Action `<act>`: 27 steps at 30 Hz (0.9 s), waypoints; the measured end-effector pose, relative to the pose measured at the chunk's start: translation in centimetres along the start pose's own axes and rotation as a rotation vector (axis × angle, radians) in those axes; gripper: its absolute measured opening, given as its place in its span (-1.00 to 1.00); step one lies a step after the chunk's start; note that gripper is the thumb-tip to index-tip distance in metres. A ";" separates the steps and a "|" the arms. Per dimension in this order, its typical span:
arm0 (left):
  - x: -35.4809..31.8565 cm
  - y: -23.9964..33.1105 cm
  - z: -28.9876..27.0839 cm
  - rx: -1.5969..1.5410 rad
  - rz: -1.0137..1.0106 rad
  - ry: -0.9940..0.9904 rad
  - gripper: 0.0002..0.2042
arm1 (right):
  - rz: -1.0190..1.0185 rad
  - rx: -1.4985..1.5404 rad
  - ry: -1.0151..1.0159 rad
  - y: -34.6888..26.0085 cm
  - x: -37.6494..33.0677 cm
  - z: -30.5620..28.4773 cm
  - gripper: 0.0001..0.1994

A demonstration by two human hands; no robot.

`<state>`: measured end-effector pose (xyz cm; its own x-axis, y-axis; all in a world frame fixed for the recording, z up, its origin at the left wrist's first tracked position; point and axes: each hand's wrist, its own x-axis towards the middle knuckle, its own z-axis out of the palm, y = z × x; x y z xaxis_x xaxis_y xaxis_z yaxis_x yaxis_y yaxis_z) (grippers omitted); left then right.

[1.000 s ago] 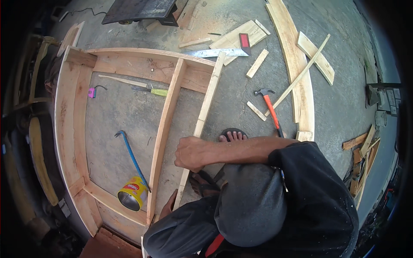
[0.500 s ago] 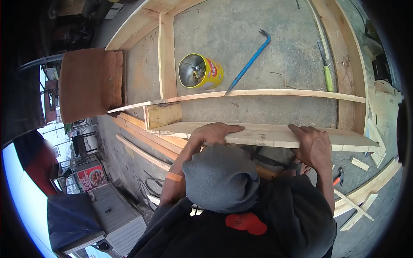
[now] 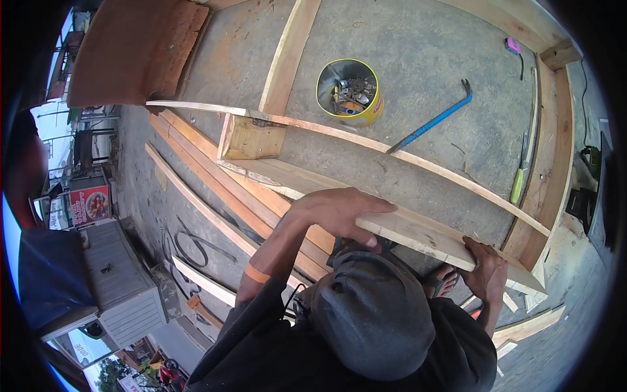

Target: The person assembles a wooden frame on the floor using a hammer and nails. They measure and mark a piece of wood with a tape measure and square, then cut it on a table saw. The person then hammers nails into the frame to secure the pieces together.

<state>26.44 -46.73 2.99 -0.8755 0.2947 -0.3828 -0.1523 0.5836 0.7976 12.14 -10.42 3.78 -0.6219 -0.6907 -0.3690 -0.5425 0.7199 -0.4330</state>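
My left hand (image 3: 338, 212) grips a long pale wooden board (image 3: 424, 238), its fingers over the top and its thumb by the near edge. Farther right, my right hand (image 3: 485, 264) is closed over the same board near its right end. The board lies along the near side of a wooden frame, with a short wood block (image 3: 255, 139) between its left part and a thin wooden rail (image 3: 431, 164). Beyond the rail, a blue pry bar (image 3: 436, 122) rests with one end by it, beside a yellow tin (image 3: 372, 117) of metal hardware.
A green-handled tool (image 3: 518, 186) lies at the frame's right side, and a pink tape measure (image 3: 513, 46) is at the far right. Loose planks (image 3: 202, 189) and a black cable (image 3: 189, 245) lie on the floor to the left. A brown panel (image 3: 134, 55) stands at the upper left.
The whole view has turned, so the frame and board now slope down to the right. Both hands stay on the board; my left thumb now shows at its near edge.
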 end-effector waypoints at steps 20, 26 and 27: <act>-13.9 -17.3 -9.0 0.495 -1.058 1.144 -0.51 | -0.026 -0.005 -0.045 0.2 0.4 0.2 -0.44; -13.9 -16.4 -8.9 0.500 -1.127 1.112 -0.54 | 0.029 -0.036 -0.083 -0.6 0.6 0.1 -0.47; -13.8 -16.4 -8.7 0.497 -1.135 1.124 -0.54 | 0.028 -0.031 -0.106 -0.3 0.5 0.0 -0.47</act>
<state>37.06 -66.98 -0.73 -0.3346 -0.9408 0.0538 -0.9386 0.3378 0.0695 12.02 -11.03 3.71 -0.5746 -0.6728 -0.4659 -0.5444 0.7393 -0.3963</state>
